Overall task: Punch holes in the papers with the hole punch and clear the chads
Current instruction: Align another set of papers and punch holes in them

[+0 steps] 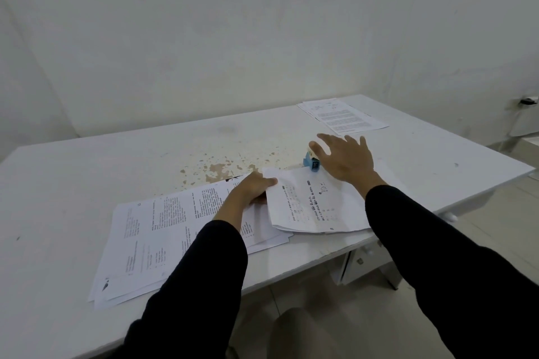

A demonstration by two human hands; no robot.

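Note:
A small blue hole punch [312, 161] stands on the white table [87, 178], at the far edge of a printed sheet [309, 204]. My left hand [253, 186] pinches that sheet's left edge, thumb on top. Just over and to the right of the punch hovers my right hand [344, 159], fingers spread and holding nothing; it covers part of the punch. A spread pile of printed papers [151, 242] lies at the near left, under my left forearm.
A second stack of papers [344, 115] lies at the table's far right corner. Brown chipped patches [218, 167] mark the tabletop's middle. The table's front edge runs close under my arms, with tiled floor [320, 315] below.

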